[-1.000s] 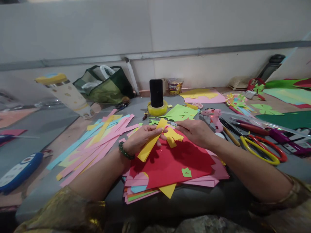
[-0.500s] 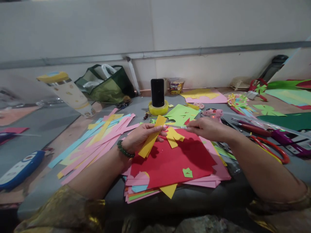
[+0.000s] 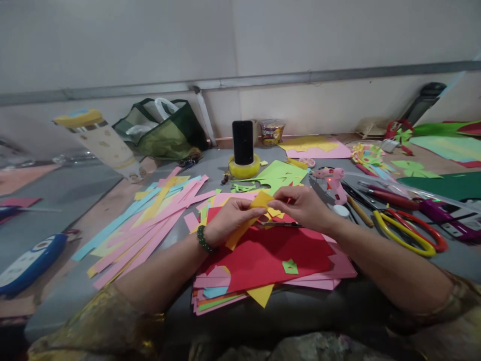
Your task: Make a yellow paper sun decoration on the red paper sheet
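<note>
My left hand (image 3: pixel 237 220) pinches a yellow paper strip (image 3: pixel 236 237) between thumb and fingers. The strip's upper end is bent or folded, and the fingertips of my right hand (image 3: pixel 303 206) are closed on it. Both hands are close together above a sheet of red paper (image 3: pixel 270 255), which tops a stack of coloured paper (image 3: pixel 319 282). Under my right hand lies a slim dark tool (image 3: pixel 281 224) whose kind I cannot make out. Yellow paper pieces (image 3: pixel 273 212) lie just behind it, partly hidden by my fingers. A small green paper scrap (image 3: pixel 289 266) rests on the red sheet.
Pink, blue and yellow strips (image 3: pixel 154 220) are spread at left. A pink glue gun (image 3: pixel 331 180) and yellow-handled scissors (image 3: pixel 404 235) lie at right. Behind the stack, a phone (image 3: pixel 243 143) stands in a tape roll (image 3: pixel 244 168). A tumbler (image 3: pixel 108 145) stands at back left.
My right hand has moved left and now grips the strip's upper end instead of a thin pale object. The strip's end has become bent. A dark tool now shows on the red paper.
</note>
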`<state>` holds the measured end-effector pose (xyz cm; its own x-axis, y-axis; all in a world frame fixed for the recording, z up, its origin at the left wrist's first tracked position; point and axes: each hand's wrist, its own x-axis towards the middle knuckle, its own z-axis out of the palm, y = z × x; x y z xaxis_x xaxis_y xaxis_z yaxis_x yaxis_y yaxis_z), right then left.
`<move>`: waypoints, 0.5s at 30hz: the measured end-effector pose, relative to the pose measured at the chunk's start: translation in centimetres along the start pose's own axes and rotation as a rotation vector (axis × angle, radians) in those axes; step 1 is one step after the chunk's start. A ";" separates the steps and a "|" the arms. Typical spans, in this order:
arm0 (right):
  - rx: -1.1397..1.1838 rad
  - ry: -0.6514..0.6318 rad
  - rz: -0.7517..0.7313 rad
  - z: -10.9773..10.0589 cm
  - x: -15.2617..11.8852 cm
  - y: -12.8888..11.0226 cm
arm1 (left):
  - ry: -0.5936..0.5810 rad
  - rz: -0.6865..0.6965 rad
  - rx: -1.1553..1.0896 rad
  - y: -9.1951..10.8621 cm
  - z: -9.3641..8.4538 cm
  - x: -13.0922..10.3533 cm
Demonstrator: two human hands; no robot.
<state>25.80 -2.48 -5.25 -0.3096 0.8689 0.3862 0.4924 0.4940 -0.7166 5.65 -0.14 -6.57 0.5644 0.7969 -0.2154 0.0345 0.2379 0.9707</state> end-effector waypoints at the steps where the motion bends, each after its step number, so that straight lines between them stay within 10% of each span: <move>1: 0.012 0.028 -0.003 -0.1 0.1 0.2 | -0.016 -0.018 0.008 -0.1 -0.1 0.1; 5: 0.085 0.268 0.079 -2.4 0.6 1.1 | -0.018 -0.062 0.059 0.0 -1.4 0.4; 10: -0.028 0.682 -0.019 -3.7 0.0 -0.1 | 0.411 0.312 0.402 1.0 -2.0 0.3; 15: -0.340 0.229 -0.478 -1.3 -1.7 -2.2 | 0.151 0.137 0.132 1.1 -1.0 -0.2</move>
<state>26.27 -4.99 -3.60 -0.3963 0.5155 0.7597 0.5853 0.7794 -0.2235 4.73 0.50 -5.52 0.4423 0.8929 -0.0841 0.0793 0.0545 0.9954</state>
